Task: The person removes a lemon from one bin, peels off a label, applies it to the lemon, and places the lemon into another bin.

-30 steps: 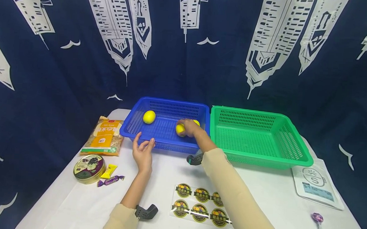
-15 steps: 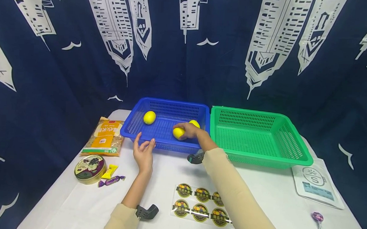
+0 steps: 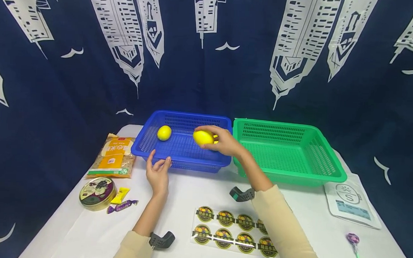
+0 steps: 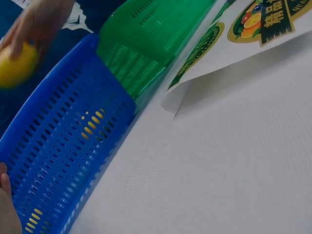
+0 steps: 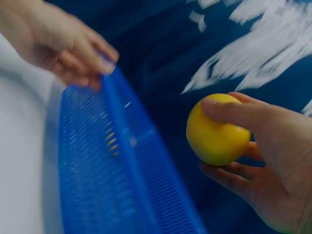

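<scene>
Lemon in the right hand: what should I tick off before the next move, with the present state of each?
1. Grip: right hand has fingers and thumb curled round the lemon; ok.
2. Lift: lemon is held above the floor of the blue basket; ok.
3. Bracing: left hand touches the blue basket's near rim with relaxed fingers; ok.
4. Green basket beside it on the right shows nothing inside; ok.
5. Lemons left in the blue basket: one lemon at the back left is plain, a third shows only as yellow through the slots in the left wrist view; cannot tell.
</scene>
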### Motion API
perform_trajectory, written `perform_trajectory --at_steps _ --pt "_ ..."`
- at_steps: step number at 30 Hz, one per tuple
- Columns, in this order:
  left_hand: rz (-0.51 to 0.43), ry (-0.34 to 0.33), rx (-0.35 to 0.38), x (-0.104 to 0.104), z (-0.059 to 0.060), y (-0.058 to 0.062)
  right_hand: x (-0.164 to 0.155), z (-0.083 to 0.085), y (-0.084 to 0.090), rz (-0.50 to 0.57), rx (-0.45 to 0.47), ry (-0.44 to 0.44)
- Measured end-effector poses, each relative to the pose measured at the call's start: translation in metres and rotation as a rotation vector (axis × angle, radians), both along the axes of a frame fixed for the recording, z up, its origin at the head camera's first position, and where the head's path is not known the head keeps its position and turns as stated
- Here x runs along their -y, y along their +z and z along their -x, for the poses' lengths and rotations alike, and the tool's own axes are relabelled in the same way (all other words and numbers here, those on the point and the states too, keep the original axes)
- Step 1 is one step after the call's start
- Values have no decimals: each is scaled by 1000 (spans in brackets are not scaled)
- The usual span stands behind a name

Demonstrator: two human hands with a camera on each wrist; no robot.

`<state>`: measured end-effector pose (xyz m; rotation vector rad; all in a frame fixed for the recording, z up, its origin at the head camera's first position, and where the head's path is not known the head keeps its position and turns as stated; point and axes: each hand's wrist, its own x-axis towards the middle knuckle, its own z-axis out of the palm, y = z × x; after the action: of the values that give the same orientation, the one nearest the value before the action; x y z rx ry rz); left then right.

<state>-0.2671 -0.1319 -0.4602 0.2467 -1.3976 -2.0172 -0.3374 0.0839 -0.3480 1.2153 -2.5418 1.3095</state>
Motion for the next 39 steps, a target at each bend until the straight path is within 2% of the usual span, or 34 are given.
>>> perform_trajectory --at_steps 3,6,9,11,15,19,23,26,28,30,33,35,36,39 --pt "13 5 9 3 -1 0 -20 -32 7 -1 -76 66" --pt "21 17 4 8 -2 0 -39 -63 -1 -28 -110 96" --pt "30 31 -4 11 -3 2 -56 -89 -24 -36 -35 84" --pt "36 39 -2 14 -3 2 -64 -100 -45 -35 35 53" --pt "36 42 5 18 -3 3 -75 -107 -87 -32 161 -4" --pt "30 18 13 20 -2 4 -80 -105 -117 4 258 -23" --pt "40 -24 35 17 -6 10 -84 -105 -130 35 296 -18" --pt "69 -36 45 15 -10 14 -85 -108 -128 39 306 -7" --pt "120 -26 76 14 -11 13 -84 -113 -121 38 310 -1" --pt "190 -11 75 14 -14 9 -84 -114 -121 41 318 -5" --pt "355 -11 93 10 -25 2 -87 -114 -126 47 316 -9" --pt "499 -96 92 4 -38 -3 -91 -112 -135 54 305 -10" --pt "601 -168 107 1 -43 -7 -93 -111 -136 59 297 -12" --pt "936 -442 137 -6 -57 -22 -97 -112 -137 79 280 -25"
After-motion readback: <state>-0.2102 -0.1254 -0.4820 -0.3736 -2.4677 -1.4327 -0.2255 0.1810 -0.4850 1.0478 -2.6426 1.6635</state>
